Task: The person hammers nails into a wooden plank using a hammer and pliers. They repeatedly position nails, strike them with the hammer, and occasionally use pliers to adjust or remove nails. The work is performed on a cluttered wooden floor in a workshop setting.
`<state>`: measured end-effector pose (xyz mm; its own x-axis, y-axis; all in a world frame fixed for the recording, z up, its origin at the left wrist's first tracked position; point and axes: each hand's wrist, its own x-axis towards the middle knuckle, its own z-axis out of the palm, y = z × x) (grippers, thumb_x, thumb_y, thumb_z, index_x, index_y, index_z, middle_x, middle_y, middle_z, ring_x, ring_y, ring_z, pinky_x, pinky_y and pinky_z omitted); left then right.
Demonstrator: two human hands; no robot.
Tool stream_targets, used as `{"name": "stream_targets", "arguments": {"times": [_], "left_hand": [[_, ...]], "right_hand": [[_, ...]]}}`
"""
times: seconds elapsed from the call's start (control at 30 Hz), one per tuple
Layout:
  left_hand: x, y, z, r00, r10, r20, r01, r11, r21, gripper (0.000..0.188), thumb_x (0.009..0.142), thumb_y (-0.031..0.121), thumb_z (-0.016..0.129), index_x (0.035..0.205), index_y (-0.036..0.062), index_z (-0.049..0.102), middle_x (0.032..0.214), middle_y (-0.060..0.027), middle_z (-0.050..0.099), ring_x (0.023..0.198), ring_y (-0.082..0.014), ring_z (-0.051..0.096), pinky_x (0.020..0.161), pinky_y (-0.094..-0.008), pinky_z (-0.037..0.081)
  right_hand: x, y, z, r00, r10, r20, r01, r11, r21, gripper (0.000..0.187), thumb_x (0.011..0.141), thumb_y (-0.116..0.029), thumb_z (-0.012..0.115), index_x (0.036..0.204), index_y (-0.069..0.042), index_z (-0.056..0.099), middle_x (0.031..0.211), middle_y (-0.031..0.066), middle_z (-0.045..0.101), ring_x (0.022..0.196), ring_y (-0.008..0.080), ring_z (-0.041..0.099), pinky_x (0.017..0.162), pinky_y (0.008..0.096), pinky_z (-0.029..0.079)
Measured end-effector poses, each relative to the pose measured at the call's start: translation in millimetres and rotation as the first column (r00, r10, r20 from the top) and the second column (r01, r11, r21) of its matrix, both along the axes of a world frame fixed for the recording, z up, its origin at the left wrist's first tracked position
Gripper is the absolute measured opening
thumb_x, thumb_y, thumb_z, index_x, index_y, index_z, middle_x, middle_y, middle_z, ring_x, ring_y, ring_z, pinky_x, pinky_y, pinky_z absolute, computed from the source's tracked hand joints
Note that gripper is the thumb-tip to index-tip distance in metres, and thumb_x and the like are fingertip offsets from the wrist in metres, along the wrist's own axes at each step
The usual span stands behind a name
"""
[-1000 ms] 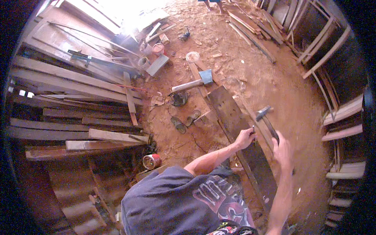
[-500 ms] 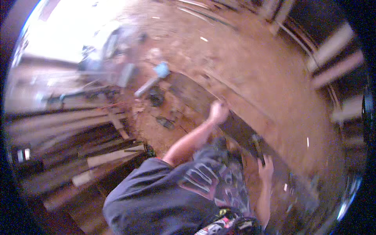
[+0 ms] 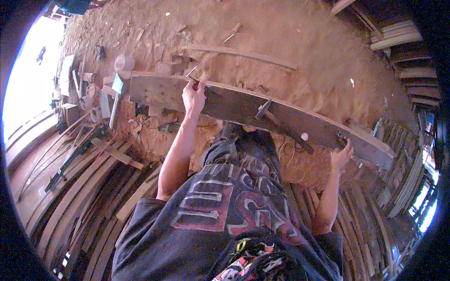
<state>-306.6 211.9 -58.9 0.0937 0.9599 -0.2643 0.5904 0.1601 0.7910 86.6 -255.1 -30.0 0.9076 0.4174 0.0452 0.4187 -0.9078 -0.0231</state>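
Note:
A long dark wooden board (image 3: 225,104) lies across in front of me, its pale far edge curved by the lens. My left hand (image 3: 194,97) is closed at that far edge, left of the middle. A thin metal rod (image 3: 191,72) shows just beyond its fingertips; whether they grip it is unclear. My right hand (image 3: 343,153) curls at the near side of the board's right part, its fingers closed about a small dark thing (image 3: 341,137) too small to name. Between my hands a hammer (image 3: 263,109) rests on the board, its dark handle pointing right and toward me.
Past the board, a curved wooden strip (image 3: 243,55) and a wood-handled tool (image 3: 232,33) lie on the brown dirt floor. At the left are a blue-headed tool (image 3: 117,85), a white roll (image 3: 124,63) and scattered gear. Stacked planks (image 3: 84,196) run along both near sides.
My view has turned and steadied, so the board now lies more nearly level across it. The right hand, earlier near the hammer with fingers extended, is now farther right along the board, fingers curled.

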Motion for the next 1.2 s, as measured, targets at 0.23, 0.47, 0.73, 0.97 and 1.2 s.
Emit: {"name": "stream_targets", "arguments": {"times": [0.23, 0.47, 0.73, 0.97, 1.2], "left_hand": [[3.3, 1.7, -18.5, 0.932, 0.201, 0.302, -0.158, 0.974, -0.161, 0.027, 0.097, 0.025, 0.063, 0.084, 0.0004, 0.061, 0.066, -0.0026, 0.057, 0.053, -0.0109, 0.053, 0.049, -0.0282, 0.047], [16.3, -26.2, -1.5, 0.814, 0.327, 0.48, -0.406, 0.911, 0.067, 0.027, 0.103, 0.027, 0.055, 0.091, 0.0027, 0.055, 0.072, -0.002, 0.055, 0.063, -0.012, 0.054, 0.059, -0.0287, 0.048], [-11.9, -19.6, 4.4, 0.989, -0.03, -0.145, 0.095, 0.88, 0.465, 0.014, 0.096, 0.012, 0.059, 0.101, -0.0003, 0.062, 0.091, -0.0193, 0.065, 0.086, -0.0363, 0.064, 0.077, -0.0397, 0.05], [-97.1, 56.5, -7.2, 0.934, 0.226, -0.277, 0.027, 0.727, 0.687, 0.022, 0.093, 0.024, 0.062, 0.098, 0.0024, 0.067, 0.083, -0.0178, 0.069, 0.075, -0.0383, 0.067, 0.068, -0.045, 0.05], [-124.5, 101.3, -8.5, 0.763, 0.294, -0.576, 0.02, 0.88, 0.475, 0.031, 0.094, 0.036, 0.057, 0.105, 0.0082, 0.067, 0.089, -0.0166, 0.071, 0.083, -0.039, 0.068, 0.072, -0.0484, 0.052]], "right_hand": [[85.4, -51.2, -26.5, 0.979, 0.082, -0.189, -0.14, 0.937, -0.319, 0.085, 0.084, -0.017, 0.071, 0.155, -0.014, 0.025, 0.158, 0.0207, 0.029, 0.142, 0.0412, 0.034, 0.112, 0.0541, 0.036], [84.3, -41.1, -6.3, 0.945, 0.191, -0.265, -0.294, 0.853, -0.432, 0.074, 0.089, -0.018, 0.065, 0.153, -0.012, 0.029, 0.15, 0.0215, 0.041, 0.13, 0.0425, 0.048, 0.106, 0.0551, 0.041], [38.5, -49.6, 26.4, 0.877, 0.414, -0.244, -0.467, 0.854, -0.229, 0.054, 0.101, -0.028, 0.053, 0.147, -0.007, 0.034, 0.122, 0.0215, 0.056, 0.112, 0.0377, 0.057, 0.093, 0.046, 0.048], [-82.4, 83.9, 93.2, 0.527, 0.148, -0.837, 0.319, 0.878, 0.356, 0.03, 0.104, -0.032, 0.051, 0.12, -0.007, 0.045, 0.085, 0.0067, 0.059, 0.065, 0.0161, 0.059, 0.059, 0.0325, 0.051], [-179.1, 206.1, 104.8, -0.171, 0.286, -0.943, 0.551, 0.821, 0.149, 0.024, 0.081, 0.004, 0.043, 0.101, -0.01, 0.042, 0.101, 0.0229, 0.066, 0.091, 0.035, 0.07, 0.08, 0.0443, 0.06]]}}
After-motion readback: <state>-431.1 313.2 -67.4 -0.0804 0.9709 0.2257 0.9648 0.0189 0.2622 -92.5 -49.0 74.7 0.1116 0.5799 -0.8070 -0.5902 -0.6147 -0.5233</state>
